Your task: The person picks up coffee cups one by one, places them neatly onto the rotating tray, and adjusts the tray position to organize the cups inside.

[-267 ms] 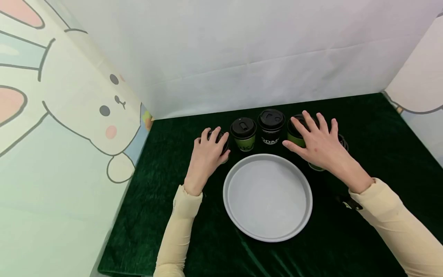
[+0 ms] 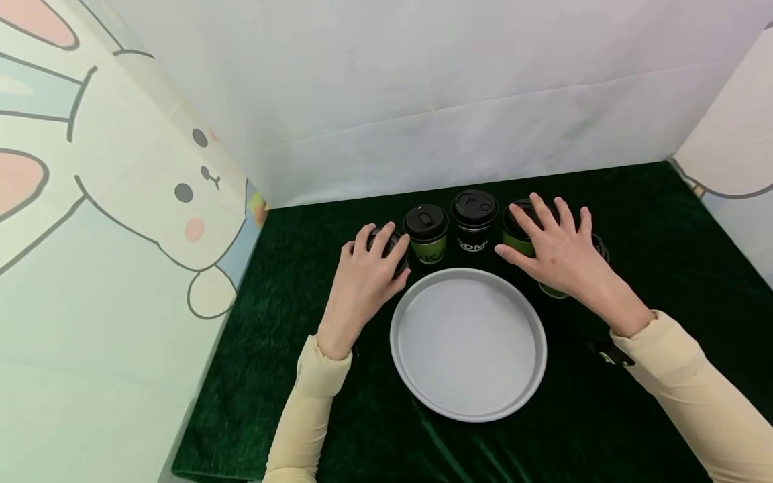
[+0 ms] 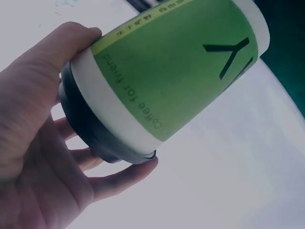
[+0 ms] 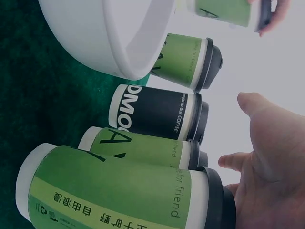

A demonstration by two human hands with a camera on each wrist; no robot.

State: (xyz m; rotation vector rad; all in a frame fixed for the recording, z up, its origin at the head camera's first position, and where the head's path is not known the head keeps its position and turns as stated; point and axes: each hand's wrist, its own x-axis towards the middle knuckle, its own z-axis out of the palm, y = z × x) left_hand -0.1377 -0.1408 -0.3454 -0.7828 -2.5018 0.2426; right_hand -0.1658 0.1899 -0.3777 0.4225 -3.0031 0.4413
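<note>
My left hand (image 2: 362, 275) grips a green paper coffee cup (image 3: 171, 71) by its dark lid, thumb on one side and fingers round the other. From above, that hand covers most of the cup. My right hand (image 2: 561, 258) spreads its fingers over two more green cups, one behind (image 2: 516, 243) and one nearer (image 4: 109, 186), which it partly hides. In the right wrist view its palm faces their black lids. Between the hands stand a green cup (image 2: 430, 251) and a black cup (image 2: 474, 235) with white lettering, both lidded.
A round, light grey tray (image 2: 468, 342) with a raised rim lies in front of the cups. Dark green velvet cloth (image 2: 272, 376) covers the table. A white backdrop (image 2: 410, 100) rises behind it, and a rabbit-print sheet (image 2: 121, 235) hangs at the left.
My left hand has shifted a little to the right with the cup, closer to the neighbouring green cup. The right hand has stayed almost still.
</note>
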